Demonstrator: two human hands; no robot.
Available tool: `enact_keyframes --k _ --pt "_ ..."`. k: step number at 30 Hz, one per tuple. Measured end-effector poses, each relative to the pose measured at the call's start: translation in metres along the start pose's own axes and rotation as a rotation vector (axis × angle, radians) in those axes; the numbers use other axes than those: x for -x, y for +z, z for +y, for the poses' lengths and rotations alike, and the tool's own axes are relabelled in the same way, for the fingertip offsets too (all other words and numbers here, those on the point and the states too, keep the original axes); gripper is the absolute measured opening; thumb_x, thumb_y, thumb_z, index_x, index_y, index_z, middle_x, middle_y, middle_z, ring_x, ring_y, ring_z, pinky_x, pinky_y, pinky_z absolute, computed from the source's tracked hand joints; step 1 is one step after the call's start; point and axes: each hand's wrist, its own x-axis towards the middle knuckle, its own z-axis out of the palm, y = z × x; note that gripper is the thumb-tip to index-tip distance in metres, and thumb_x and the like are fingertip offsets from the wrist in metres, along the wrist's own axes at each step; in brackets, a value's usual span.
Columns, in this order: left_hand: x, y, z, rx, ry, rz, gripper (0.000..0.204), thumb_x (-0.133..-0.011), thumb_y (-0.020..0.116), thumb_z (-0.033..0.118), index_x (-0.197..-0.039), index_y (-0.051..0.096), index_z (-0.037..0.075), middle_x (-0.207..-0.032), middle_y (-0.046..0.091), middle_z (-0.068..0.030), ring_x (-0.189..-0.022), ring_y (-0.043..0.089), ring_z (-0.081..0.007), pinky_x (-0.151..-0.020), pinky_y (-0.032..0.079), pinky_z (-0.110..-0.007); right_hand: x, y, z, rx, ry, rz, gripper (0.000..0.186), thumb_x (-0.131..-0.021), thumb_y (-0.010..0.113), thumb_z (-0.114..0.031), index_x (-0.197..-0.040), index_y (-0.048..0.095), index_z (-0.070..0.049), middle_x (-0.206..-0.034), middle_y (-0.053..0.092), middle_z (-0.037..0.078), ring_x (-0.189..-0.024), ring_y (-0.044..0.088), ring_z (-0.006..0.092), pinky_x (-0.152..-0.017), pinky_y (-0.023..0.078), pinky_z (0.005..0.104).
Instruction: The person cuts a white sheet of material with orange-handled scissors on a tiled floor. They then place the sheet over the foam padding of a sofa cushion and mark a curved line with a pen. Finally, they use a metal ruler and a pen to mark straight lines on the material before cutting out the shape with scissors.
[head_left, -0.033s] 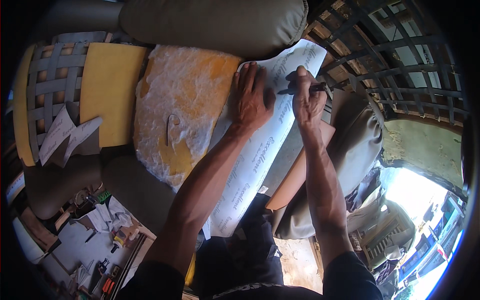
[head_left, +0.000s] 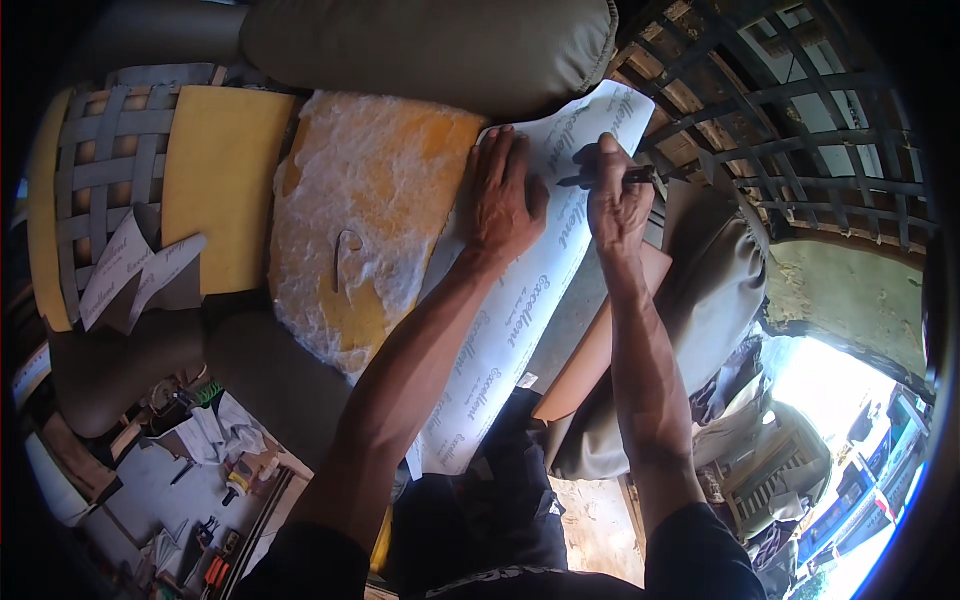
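Note:
My left hand (head_left: 505,195) lies flat, fingers extended, on a long white printed sheet (head_left: 525,320), near its left edge. My right hand (head_left: 620,200) is closed on a dark pen (head_left: 635,175), its tip pointing left over the upper part of the sheet; whether it touches is unclear. Left of the sheet is a yellow foam panel (head_left: 370,170) covered in thin white fluffy fibre, with a thin bent piece (head_left: 342,260) on it. A peach-coloured strip (head_left: 570,385) lies under my right forearm.
Padded grey-brown cushions (head_left: 420,40) border the top; draped covering (head_left: 700,310) is at right. A webbed frame (head_left: 110,135), yellow board (head_left: 220,190) and printed offcuts (head_left: 115,275) are at left. Tools and scraps (head_left: 210,470) lie lower left; a plastic chair (head_left: 775,480) stands lower right.
My right hand and the pen have shifted very slightly right and down. My left hand stays almost in the same place.

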Motion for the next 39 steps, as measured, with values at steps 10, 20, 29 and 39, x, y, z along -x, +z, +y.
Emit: enact_keyframes --k 10,20,29,39 --pt "0.003 0.004 -0.005 -0.124 -0.003 0.002 0.061 -0.091 0.06 0.021 -0.146 0.047 -0.002 -0.155 0.044 -0.0226 -0.151 0.034 -0.037 -0.126 0.021 -0.052 -0.004 0.013 0.002 -0.048 -0.117 -0.181 0.031 -0.095 0.065 -0.031 -0.112 0.072 -0.006 -0.097 0.075 0.017 -0.091 0.074 0.029 -0.084 0.056 0.0405" --pt "0.001 0.008 -0.004 -0.264 -0.073 -0.109 0.067 -0.097 0.05 0.034 -0.154 0.04 -0.001 -0.162 0.038 -0.0193 -0.155 0.028 -0.0324 -0.127 0.015 -0.048 -0.007 0.025 0.029 0.301 -0.591 -0.219 0.033 -0.087 0.071 -0.028 -0.116 0.072 -0.01 -0.097 0.074 0.012 -0.096 0.065 0.0342 -0.1 0.042 0.0466" --pt "0.0 0.01 -0.004 -0.271 -0.098 -0.152 0.078 -0.094 0.053 0.041 -0.157 0.034 -0.001 -0.165 0.033 -0.0184 -0.157 0.023 -0.0309 -0.128 0.012 -0.046 -0.01 0.033 0.034 0.321 -0.604 -0.198 0.031 -0.087 0.071 -0.028 -0.113 0.074 -0.012 -0.099 0.075 0.008 -0.097 0.063 0.0287 -0.097 0.041 0.0451" --pt "0.001 0.011 -0.007 -0.211 -0.067 -0.117 0.08 -0.092 0.065 0.036 -0.154 0.034 -0.002 -0.161 0.036 -0.0221 -0.155 0.025 -0.0363 -0.127 0.016 -0.049 -0.02 0.035 0.03 0.374 -0.567 -0.255 0.033 -0.087 0.068 -0.034 -0.114 0.076 -0.017 -0.101 0.076 0.007 -0.101 0.061 0.0273 -0.095 0.039 0.0451"
